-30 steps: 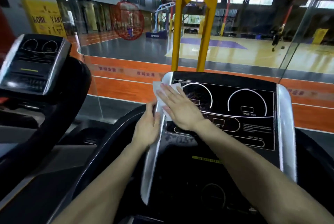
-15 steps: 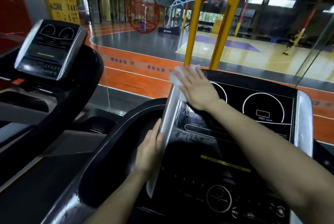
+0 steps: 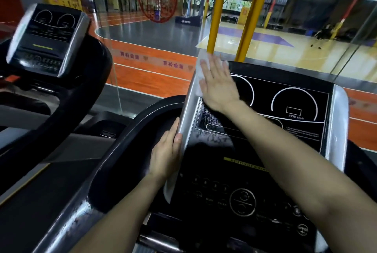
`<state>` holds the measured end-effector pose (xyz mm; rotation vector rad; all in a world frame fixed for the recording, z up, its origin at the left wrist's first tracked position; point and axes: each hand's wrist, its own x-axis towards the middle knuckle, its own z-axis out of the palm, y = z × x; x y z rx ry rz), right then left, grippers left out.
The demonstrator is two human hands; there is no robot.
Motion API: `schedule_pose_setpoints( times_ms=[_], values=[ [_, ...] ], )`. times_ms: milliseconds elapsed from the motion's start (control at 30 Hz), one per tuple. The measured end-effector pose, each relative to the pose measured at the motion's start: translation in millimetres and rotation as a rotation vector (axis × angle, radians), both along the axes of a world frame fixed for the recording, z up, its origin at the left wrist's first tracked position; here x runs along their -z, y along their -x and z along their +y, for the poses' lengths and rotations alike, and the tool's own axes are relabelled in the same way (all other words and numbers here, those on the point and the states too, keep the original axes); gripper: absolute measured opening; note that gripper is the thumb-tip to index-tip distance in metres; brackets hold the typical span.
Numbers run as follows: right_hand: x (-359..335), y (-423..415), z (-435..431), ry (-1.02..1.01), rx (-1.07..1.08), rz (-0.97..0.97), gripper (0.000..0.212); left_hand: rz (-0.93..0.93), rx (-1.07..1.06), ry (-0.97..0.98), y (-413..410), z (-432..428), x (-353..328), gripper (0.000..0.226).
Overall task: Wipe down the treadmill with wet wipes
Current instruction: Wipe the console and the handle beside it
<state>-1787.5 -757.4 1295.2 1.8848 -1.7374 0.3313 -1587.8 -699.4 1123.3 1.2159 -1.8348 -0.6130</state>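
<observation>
One wet wipe (image 3: 201, 73) sits on the treadmill console's (image 3: 216, 167) top-left corner | right hand (image 3: 219, 85) flat, fingers straight, pressing it down | left hand (image 3: 166, 154), fingers straight, rests against silver left edge (image 3: 188, 114) | neighbouring console (image 3: 47, 40) far left

My right hand (image 3: 219, 85) has slid the wet wipe (image 3: 201, 73) from the left dial up to the console's (image 3: 285, 136) top left corner, leaving a damp smear (image 3: 212, 120) below it. My left hand (image 3: 166, 154) has dropped lower along the silver side trim (image 3: 189, 107).
</observation>
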Motion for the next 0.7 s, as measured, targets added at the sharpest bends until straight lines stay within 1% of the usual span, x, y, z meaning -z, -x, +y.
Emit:
schedule_pose_setpoints(
  times_ms=[33,100,133,167,200,233,300,333,367,400,467,500,567,633,700],
  values=[
    [20.9,-12.0,14.7,-0.022,-0.061,0.024,0.063,-0.009,0.003,0.006,-0.6,0.8,0.7,0.054],
    [73.0,-29.2,57.1,-0.088,-0.291,0.136,0.064,-0.025,0.004,-0.002,-0.1,1.2,1.8,0.046],
    [88.0,-32.8,73.1,-0.143,-0.351,0.187,0.064,-0.029,-0.005,-0.011,0.5,0.6,2.5,0.043],
    [90.6,-30.6,74.4,-0.159,-0.362,0.252,0.063,-0.034,-0.014,-0.014,1.2,0.8,2.1,0.042],
    [79.0,-26.8,63.6,-0.147,-0.329,0.264,0.062,-0.046,-0.018,-0.011,1.8,1.3,1.3,0.044],
    [60.1,-24.1,46.0,-0.098,-0.255,0.226,0.063,-0.070,-0.013,-0.012,1.6,1.5,-1.4,0.047],
    [13.4,-16.7,9.5,-0.052,-0.064,0.062,0.066,-0.106,0.014,-0.042,-2.1,-1.3,-6.4,0.052],
    [0.5,-14.0,-2.3,-0.059,-0.010,-0.009,0.067,-0.101,0.031,-0.069,-4.5,-2.9,-7.8,0.053],
    [1.1,-15.1,-7.1,-0.034,-0.002,-0.039,0.067,-0.091,0.052,-0.097,-7.3,-4.4,-8.6,0.053],
    [11.9,-21.0,-2.4,-0.028,-0.032,-0.011,0.066,-0.090,0.071,-0.116,-9.7,-6.5,-9.4,0.054],
    [55.6,-38.4,32.0,-0.029,-0.183,0.150,0.063,-0.140,0.092,-0.131,-15.5,-12.4,-8.8,0.054],
    [81.4,-44.9,54.8,-0.025,-0.284,0.170,0.061,-0.179,0.108,-0.138,-17.8,-15.8,-9.1,0.052],
    [109.2,-45.9,78.4,-0.038,-0.385,0.110,0.060,-0.238,0.155,-0.142,-21.7,-23.1,-10.9,0.048],
    [90.4,-37.3,64.4,-0.042,-0.377,0.105,0.062,-0.265,0.190,-0.152,-26.6,-27.7,-13.3,0.051],
    [52.8,-24.1,35.6,-0.031,-0.260,0.008,0.066,-0.282,0.205,-0.168,-31.8,-29.7,-17.8,0.061]
  ],
)
